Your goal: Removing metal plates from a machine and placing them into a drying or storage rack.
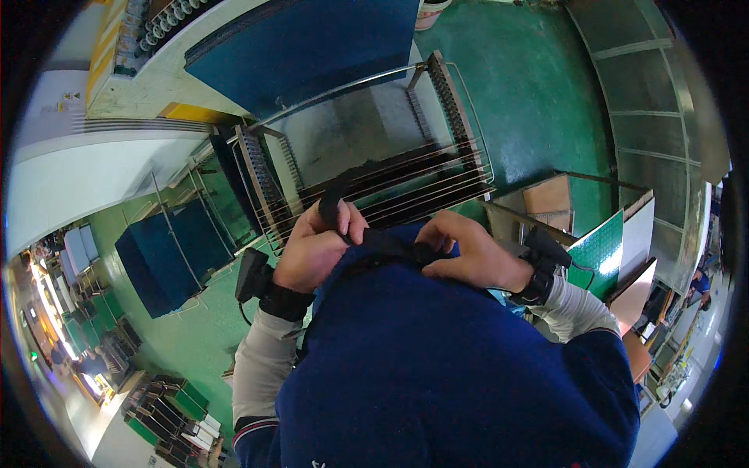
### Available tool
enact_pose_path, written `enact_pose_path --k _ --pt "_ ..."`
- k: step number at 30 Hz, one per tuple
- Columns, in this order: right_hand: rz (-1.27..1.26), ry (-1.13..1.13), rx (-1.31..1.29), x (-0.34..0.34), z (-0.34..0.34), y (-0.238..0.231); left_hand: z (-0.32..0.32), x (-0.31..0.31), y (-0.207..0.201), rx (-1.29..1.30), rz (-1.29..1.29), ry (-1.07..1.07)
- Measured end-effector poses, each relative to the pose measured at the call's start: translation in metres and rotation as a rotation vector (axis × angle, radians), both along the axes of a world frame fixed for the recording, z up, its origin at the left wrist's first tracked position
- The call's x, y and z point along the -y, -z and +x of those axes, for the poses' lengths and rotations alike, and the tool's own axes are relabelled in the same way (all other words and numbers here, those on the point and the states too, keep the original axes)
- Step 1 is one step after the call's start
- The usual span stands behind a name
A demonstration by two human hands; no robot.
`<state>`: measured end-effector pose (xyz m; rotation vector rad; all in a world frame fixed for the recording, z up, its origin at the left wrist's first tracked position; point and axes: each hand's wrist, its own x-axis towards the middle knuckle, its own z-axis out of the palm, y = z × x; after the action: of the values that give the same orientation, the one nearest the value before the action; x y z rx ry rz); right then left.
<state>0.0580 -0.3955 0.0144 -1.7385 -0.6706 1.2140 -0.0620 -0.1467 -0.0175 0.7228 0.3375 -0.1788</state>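
My left hand (316, 248) is closed, its thumb and fingers pinching a black strap (382, 243) in front of my body. A loose end of the strap curls up over the left fingers. My right hand (468, 249) is closed on the strap's other end, which looks thicker or rolled there. Between the two hands the strap runs across the front of my dark blue shirt (437, 351). Both wrists wear black bands with small black devices, over light grey sleeves. The strap's exact kind is hard to make out.
Ahead stands a metal rack (374, 179) with slotted side posts and thin rods. Dark blue panels (304, 54) lie on the machine at the far left. More blue panels (175, 253) sit in a wire rack. At right, a frame holds upright boards (597, 253) on the green floor.
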Motion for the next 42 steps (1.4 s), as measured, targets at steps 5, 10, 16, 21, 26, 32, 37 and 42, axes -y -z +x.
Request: enact_pose_path --k 5,10,16,21,26,32,37,42 --pt "0.004 -0.012 0.006 0.0 0.004 -0.004 -0.005 -0.007 0.002 -0.012 0.032 -0.056" --pt "0.019 -0.113 -0.01 -0.001 0.013 0.003 0.009 -0.001 -0.009 0.009 0.075 -0.094" --pt "0.055 -0.156 -0.05 -0.013 0.018 0.005 0.029 0.012 -0.028 -0.047 0.136 -0.165" --pt "0.025 -0.097 -0.091 -0.012 0.025 0.007 0.024 0.011 -0.036 -0.033 0.543 0.382" --pt "-0.013 -0.185 -0.065 -0.011 0.032 0.006 0.025 0.022 -0.026 0.205 0.892 0.594" --pt "-0.002 -0.172 -0.08 -0.009 0.032 0.004 0.027 0.023 -0.02 0.16 0.794 0.574" --pt "-0.029 -0.214 0.016 -0.005 0.032 0.001 0.029 0.023 -0.021 0.116 0.707 0.498" --pt "-0.169 -0.07 -0.272 -0.009 0.032 -0.001 0.049 0.021 -0.036 0.096 0.549 0.523"
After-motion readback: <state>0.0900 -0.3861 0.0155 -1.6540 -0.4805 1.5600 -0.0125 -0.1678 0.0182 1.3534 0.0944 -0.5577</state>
